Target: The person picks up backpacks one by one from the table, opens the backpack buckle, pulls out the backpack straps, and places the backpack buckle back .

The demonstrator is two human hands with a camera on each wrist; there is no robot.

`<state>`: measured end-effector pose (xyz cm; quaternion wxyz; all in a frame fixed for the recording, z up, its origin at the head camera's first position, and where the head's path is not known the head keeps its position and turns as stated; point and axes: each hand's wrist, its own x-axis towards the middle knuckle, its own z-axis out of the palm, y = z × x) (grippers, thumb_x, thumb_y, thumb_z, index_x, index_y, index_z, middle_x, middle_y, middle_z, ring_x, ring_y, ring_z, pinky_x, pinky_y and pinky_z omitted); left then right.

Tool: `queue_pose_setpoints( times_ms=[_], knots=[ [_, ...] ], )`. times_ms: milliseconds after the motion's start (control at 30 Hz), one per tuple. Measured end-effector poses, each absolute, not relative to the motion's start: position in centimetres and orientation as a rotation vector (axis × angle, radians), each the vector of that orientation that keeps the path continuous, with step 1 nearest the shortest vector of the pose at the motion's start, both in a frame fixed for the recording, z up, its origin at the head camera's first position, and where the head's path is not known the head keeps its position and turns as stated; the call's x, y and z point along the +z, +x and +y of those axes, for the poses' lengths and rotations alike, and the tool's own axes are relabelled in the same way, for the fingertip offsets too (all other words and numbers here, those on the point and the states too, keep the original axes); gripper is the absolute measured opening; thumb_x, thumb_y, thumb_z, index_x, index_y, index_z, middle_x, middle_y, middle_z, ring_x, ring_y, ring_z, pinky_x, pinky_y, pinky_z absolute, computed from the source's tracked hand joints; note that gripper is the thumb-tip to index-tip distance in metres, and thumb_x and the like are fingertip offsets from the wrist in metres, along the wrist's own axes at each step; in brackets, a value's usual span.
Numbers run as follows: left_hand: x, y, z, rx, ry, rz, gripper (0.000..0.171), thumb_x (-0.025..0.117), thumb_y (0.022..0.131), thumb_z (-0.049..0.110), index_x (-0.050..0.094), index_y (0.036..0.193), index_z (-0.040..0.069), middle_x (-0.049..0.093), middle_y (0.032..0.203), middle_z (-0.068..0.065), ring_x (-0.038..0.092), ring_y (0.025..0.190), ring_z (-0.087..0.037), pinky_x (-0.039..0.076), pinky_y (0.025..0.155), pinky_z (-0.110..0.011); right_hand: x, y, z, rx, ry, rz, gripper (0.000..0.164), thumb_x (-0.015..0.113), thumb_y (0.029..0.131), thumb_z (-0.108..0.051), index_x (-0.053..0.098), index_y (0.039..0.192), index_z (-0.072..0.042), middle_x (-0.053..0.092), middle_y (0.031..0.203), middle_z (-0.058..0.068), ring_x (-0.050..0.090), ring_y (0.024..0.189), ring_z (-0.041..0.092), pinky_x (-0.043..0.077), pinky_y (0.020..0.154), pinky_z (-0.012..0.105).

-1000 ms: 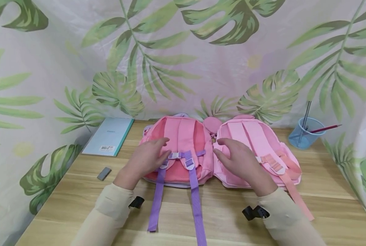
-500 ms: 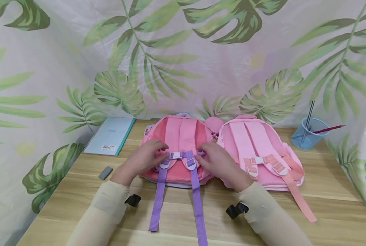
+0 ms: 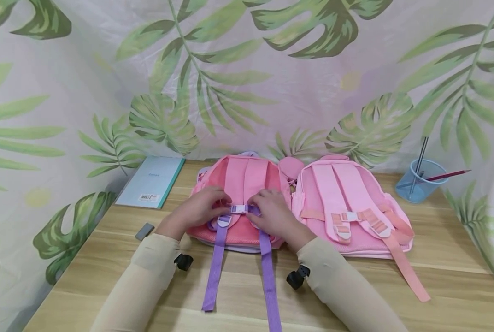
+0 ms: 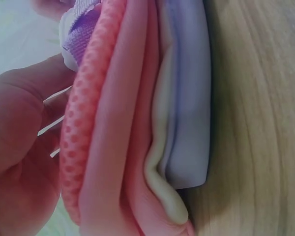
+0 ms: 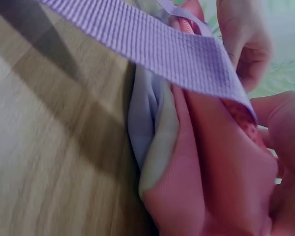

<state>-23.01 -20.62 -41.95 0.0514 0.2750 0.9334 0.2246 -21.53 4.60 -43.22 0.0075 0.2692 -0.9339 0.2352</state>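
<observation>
A pink backpack [image 3: 247, 175] lies with its straps up, purple webbing hanging from them. A white side-release buckle [image 3: 239, 209] joins two short purple straps across it. My left hand [image 3: 199, 207] has thumb and fingers curled at the buckle's left end. At its right end, my right hand [image 3: 273, 214] curls thumb and fingers about the buckle and its purple strap. Backpack layers hide most of the left fingertips in the left wrist view. In the right wrist view, a wide purple strap [image 5: 152, 44] crosses in front of the pack.
A paler pink backpack [image 3: 334, 203] with peach straps lies just to the right. Farther right stands a blue mesh pencil cup [image 3: 417, 184] with pencils. A light blue notebook [image 3: 151, 182] and a grey eraser [image 3: 144, 231] lie on the wooden table [image 3: 230, 286] at left.
My right hand has moved left from the paler backpack to the buckle on the pink one. The left hand has shifted slightly right, its fingers drawing in to the buckle.
</observation>
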Motion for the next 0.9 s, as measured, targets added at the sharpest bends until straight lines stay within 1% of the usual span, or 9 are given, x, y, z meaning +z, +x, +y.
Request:
queue_pose_setpoints(
  times_ms=[267, 467, 667, 900],
  knots=[
    [-42.6, -23.6, -20.4, 0.680, 0.842, 2.826, 0.019, 0.078, 0.101, 0.020, 0.076, 0.118, 0.012, 0.074, 0.115, -0.002, 0.067, 0.110, -0.020, 0.057, 0.104, -0.046, -43.4, -21.8, 3.3, 0.653, 0.799, -2.950, 0.029, 0.079, 0.099, -0.029, 0.074, 0.121, -0.011, 0.066, 0.115, 0.006, 0.054, 0.110, 0.030, 0.042, 0.104, 0.050],
    [-42.9, -23.8, -20.3, 0.690, 0.832, 2.814, 0.020, 0.078, 0.101, 0.020, 0.076, 0.119, 0.012, 0.074, 0.116, -0.003, 0.067, 0.112, -0.021, 0.056, 0.106, -0.047, -43.7, -22.2, 2.7, 0.636, 0.804, -2.956, 0.024, 0.081, 0.097, -0.027, 0.076, 0.116, -0.012, 0.067, 0.117, 0.008, 0.056, 0.116, 0.032, 0.042, 0.106, 0.053],
    [-42.9, -23.9, -20.1, 0.688, 0.831, 2.803, 0.021, 0.080, 0.100, 0.021, 0.077, 0.119, 0.012, 0.073, 0.117, -0.003, 0.066, 0.111, -0.021, 0.055, 0.107, -0.046, -44.2, -22.4, 2.6, 0.652, 0.787, -2.963, 0.020, 0.080, 0.098, -0.028, 0.073, 0.110, -0.014, 0.067, 0.117, 0.007, 0.056, 0.116, 0.031, 0.043, 0.104, 0.051],
    [-42.8, -24.3, -19.9, 0.637, 0.854, 2.803, 0.024, 0.082, 0.098, 0.023, 0.078, 0.119, 0.012, 0.071, 0.112, -0.001, 0.063, 0.102, -0.017, 0.056, 0.098, -0.042, -44.8, -22.6, 2.7, 0.710, 0.804, -2.944, 0.021, 0.077, 0.099, -0.028, 0.071, 0.112, -0.013, 0.068, 0.118, 0.007, 0.055, 0.116, 0.030, 0.042, 0.102, 0.051]
  ],
)
